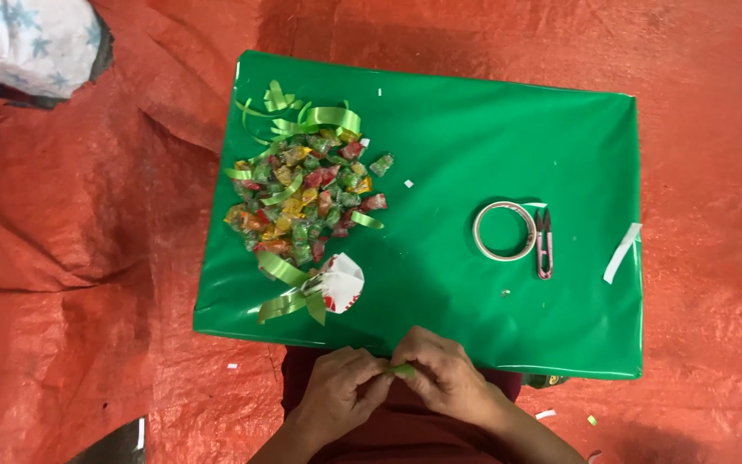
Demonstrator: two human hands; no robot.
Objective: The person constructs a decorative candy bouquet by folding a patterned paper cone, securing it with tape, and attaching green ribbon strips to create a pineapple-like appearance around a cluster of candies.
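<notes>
My left hand [337, 391] and my right hand [444, 369] meet at the near edge of a green-wrapped board [474, 137]. Together their fingertips pinch a small green piece [403, 370], which looks like a wrapped candy or a bit of ribbon. A heap of small wrapped candies [307, 198] in red, green and yellow lies on the board's left half. Light green ribbon strips [319, 120] curl above and through the heap. A small white and red paper box [341, 282] with a ribbon loop lies just below it.
A roll of clear tape [505, 230] and small pink thread snips [544, 244] lie on the board's right half. A white paper strip [622, 253] hangs over the right edge. An orange tarp [70, 258] covers the floor, with a white starred bag [32, 43] top left.
</notes>
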